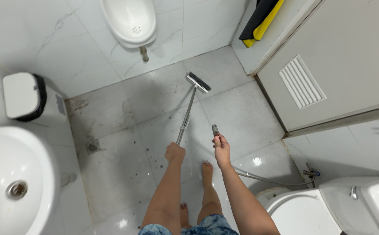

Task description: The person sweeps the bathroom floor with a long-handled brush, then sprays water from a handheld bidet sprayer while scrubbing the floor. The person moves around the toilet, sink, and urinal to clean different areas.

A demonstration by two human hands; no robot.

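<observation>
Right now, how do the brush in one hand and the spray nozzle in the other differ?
The brush has a long metal pole ending in a bristle head that reaches the floor; the spray nozzle is short and held up in the air. The left hand grips the brush, the right hand the nozzle. A hose trails from the nozzle; the brush has none. Both look metallic grey.

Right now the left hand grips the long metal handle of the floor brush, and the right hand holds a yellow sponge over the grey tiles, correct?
Not quite. The head view shows the right hand holding a small metal spray nozzle on a flexible hose, not a sponge. The left hand does grip the long metal-handled floor brush.
</observation>
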